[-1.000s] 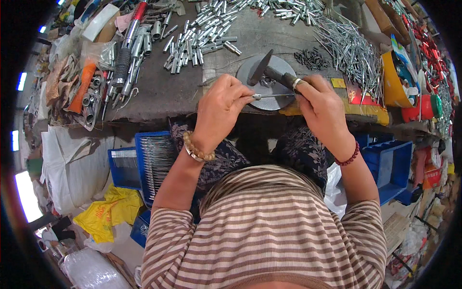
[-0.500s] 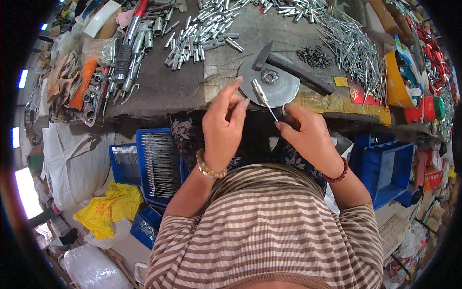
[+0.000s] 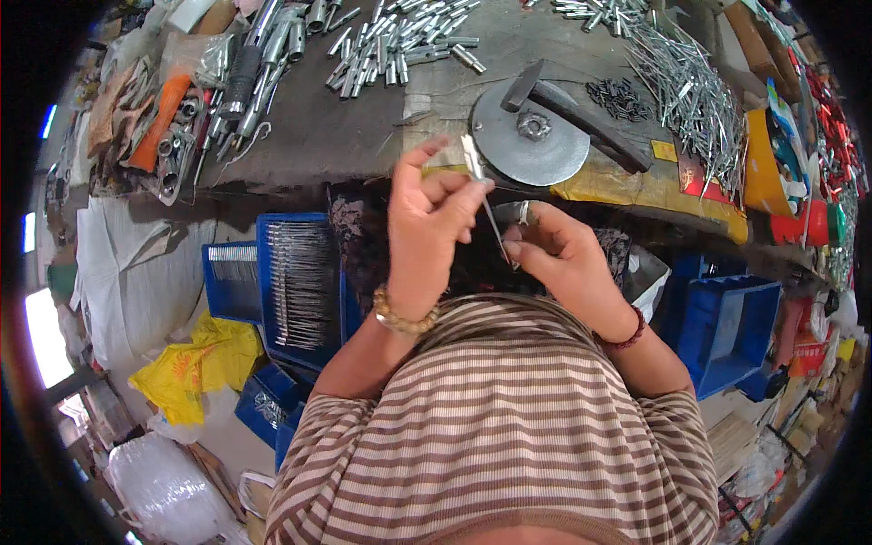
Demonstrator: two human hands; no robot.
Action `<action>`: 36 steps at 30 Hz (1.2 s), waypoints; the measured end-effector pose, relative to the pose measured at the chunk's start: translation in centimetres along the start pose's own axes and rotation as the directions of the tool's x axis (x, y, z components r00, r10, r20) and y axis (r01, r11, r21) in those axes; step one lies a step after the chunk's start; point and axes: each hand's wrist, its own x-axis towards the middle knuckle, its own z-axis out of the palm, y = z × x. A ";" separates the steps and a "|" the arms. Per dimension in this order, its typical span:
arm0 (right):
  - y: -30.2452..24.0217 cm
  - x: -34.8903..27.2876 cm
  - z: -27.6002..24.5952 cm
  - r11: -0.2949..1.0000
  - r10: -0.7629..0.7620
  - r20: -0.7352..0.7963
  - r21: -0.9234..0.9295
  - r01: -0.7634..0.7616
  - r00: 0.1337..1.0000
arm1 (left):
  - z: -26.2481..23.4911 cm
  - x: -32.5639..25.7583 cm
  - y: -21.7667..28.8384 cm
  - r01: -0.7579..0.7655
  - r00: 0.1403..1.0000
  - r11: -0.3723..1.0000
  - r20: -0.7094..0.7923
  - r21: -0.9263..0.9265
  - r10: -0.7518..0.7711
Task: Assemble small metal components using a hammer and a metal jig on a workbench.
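Observation:
A thin metal rod (image 3: 494,224) with a shiny cylindrical sleeve (image 3: 472,156) on its upper end slants between my hands, in front of the bench edge. My right hand (image 3: 568,254) pinches the rod's lower end between thumb and fingers. At the base of the sleeve, the thumb and a bent finger of my left hand (image 3: 425,213) close on the piece, while its index finger sticks up, slightly blurred. Just beyond lies a round grey metal disc (image 3: 554,154) with a hub in the middle. A dark hammer (image 3: 581,123) rests across it, handle to the right.
Heaps of metal sleeves (image 3: 391,45), thin rods (image 3: 677,82) and small black pieces (image 3: 620,98) cover parts of the bench. An orange-handled tool (image 3: 163,123) lies left. Below stand a blue bin of rods (image 3: 262,272), a blue crate (image 3: 734,327) and a yellow bag (image 3: 195,363).
My left hand has come in from beside the sleeve to close at its base. The rod has tipped more upright and come nearer to me with my right hand. The view has shifted slightly.

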 end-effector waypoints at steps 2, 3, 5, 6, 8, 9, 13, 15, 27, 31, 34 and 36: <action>0.2 0.6 -0.3 0.765 0.068 0.159 0.625 -0.154 0.985 | -1.1 0.3 1.6 -0.003 0.997 0.995 -0.072 -0.096 -0.004; 0.4 0.8 -0.9 0.653 0.083 0.246 0.719 -0.239 0.966 | -2.2 0.6 1.8 -0.018 0.994 0.993 -0.108 -0.120 0.005; 0.7 1.1 -0.9 0.575 0.074 0.269 0.775 -0.262 0.960 | -4.5 0.8 2.4 -0.059 0.984 0.990 -0.174 -0.128 0.036; 1.0 1.4 -0.8 0.492 0.066 0.286 0.824 -0.281 0.956 | -5.7 0.8 2.4 -0.082 0.977 0.990 -0.205 -0.118 0.057; 1.2 1.8 -0.8 0.455 0.058 0.318 0.835 -0.309 0.946 | -8.2 0.4 2.4 -0.109 0.955 0.991 -0.286 -0.076 0.084; 1.2 2.0 -0.7 0.419 0.050 0.345 0.845 -0.333 0.937 | -9.6 0.1 2.3 -0.114 0.947 0.991 -0.309 -0.070 0.087; 0.4 2.3 -0.3 0.549 0.063 0.305 0.785 -0.288 0.950 | -15.4 -1.8 0.6 -0.111 0.883 0.994 -0.461 -0.017 0.091; -0.4 2.1 -0.5 0.812 0.104 0.096 0.567 -0.140 0.990 | -18.5 -2.9 -1.1 -0.040 0.828 0.999 -0.559 0.025 0.047; 1.7 4.2 -4.3 0.961 -0.021 -0.294 0.259 0.101 0.955 | -31.6 -5.9 -14.5 0.296 0.455 0.953 -0.869 -0.056 -0.192; 1.8 4.5 -4.5 0.959 -0.051 -0.295 0.253 0.129 0.954 | -34.2 -3.3 -15.6 0.220 0.416 0.975 -0.901 -0.032 -0.123; 2.1 4.7 -4.6 0.952 -0.043 -0.288 0.280 0.127 0.957 | -37.4 -2.2 -16.7 0.234 0.392 0.972 -0.913 -0.019 -0.113; 2.1 4.7 -4.5 0.952 -0.043 -0.289 0.278 0.127 0.956 | -38.1 -1.5 -17.1 0.272 0.386 0.962 -0.914 -0.019 -0.127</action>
